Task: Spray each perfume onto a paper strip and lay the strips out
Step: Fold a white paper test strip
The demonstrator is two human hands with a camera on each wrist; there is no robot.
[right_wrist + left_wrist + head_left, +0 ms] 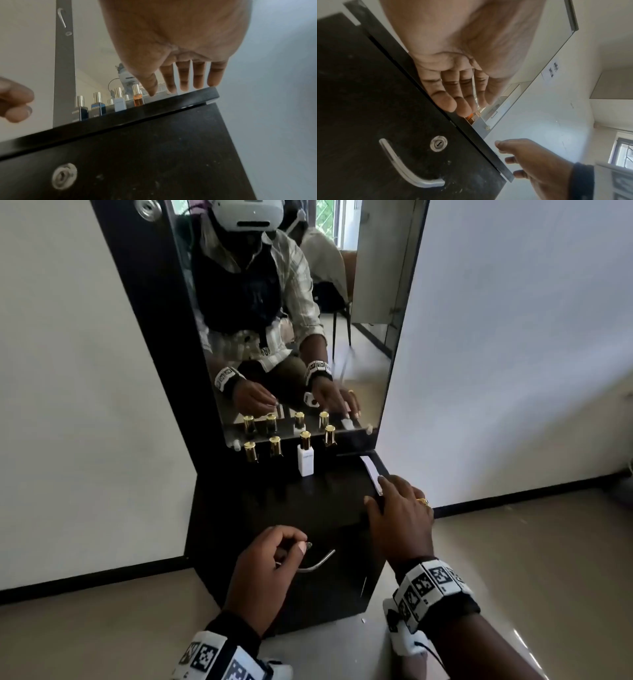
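Right hand (399, 510) is flat, fingers straight and spread, fingertips (183, 86) down on the near end of a white paper strip (370, 470) at the right back corner of the black cabinet top (291, 508). The strip lies along the right edge and runs back toward the mirror (291, 302). The grip is wide; nothing is curled round the strip, the hand just presses it.

Left hand (270, 563) hovers in front of the cabinet, above the door handle (317, 563). Its fingers are curled in, thumb against forefinger. The left wrist view shows a thin pale strip (473, 86) running between the curled fingers, so the pinch is narrow and holds a second paper strip.

Four perfume bottles with gold caps stand in a row at the back, just in front of the mirror: a dark bottle (251, 451), a blue bottle (275, 446), a white bottle (305, 455) slightly forward of the others, and an amber bottle (330, 435). All are upright and capped, well apart from both hands. The door has a round lock (438, 143) beside the handle.
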